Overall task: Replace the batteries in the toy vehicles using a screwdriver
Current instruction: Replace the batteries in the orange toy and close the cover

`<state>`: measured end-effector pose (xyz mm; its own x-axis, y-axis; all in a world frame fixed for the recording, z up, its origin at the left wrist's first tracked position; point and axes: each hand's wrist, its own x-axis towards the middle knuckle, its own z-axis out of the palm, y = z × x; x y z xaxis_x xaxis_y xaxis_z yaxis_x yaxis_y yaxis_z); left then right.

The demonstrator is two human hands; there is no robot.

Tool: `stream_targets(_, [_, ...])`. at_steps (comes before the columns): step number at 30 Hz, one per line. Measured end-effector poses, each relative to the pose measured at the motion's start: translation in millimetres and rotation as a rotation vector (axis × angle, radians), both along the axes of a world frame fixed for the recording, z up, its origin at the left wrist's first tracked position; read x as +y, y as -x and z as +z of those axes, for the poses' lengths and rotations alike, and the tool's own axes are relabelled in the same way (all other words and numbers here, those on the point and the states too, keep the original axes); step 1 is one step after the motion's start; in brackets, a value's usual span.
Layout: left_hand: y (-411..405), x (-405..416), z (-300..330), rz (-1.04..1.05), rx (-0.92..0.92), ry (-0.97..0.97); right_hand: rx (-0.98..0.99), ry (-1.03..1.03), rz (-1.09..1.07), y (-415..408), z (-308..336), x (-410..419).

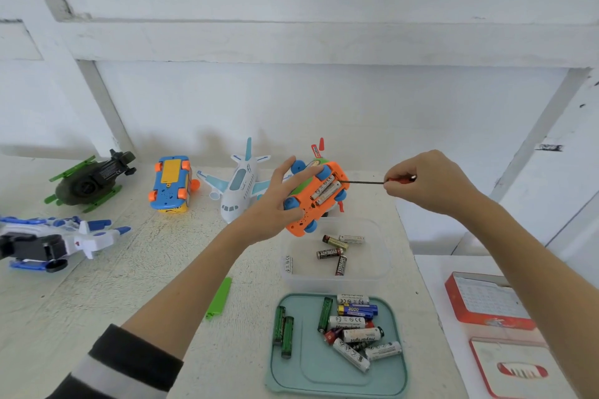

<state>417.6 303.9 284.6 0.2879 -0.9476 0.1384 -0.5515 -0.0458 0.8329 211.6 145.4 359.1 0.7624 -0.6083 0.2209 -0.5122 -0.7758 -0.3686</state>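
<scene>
Held above the clear tub [337,272]: orange toy vehicle [316,201], underside up, batteries [325,190] exposed, gripped by left hand [275,204]. Right of the toy, right hand [428,183] pinching screwdriver [372,182], tip at the battery bay. Nearer than the tub, teal tray [335,376] with loose batteries.

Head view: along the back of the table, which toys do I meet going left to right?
Green helicopter → blue and yellow bus → white airplane → orange toy held up in the left hand.
</scene>
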Motion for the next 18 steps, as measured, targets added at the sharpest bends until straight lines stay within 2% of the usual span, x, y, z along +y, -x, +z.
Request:
stream_targets(5, [0.0,-2.3,3.3,-0.001,0.017,0.014,0.096,-0.017,0.03,4.2,-2.9,-1.1])
stream_targets(10, [2.5,-2.6,3.6,0.03,0.093,0.052,-0.049,-0.065,0.055,2.4,-8.4,7.2])
stream_targets(18, [1.2,-2.1,-7.6,0.085,0.277,0.159,-0.176,-0.098,0.16,-10.0,-37.7,25.5])
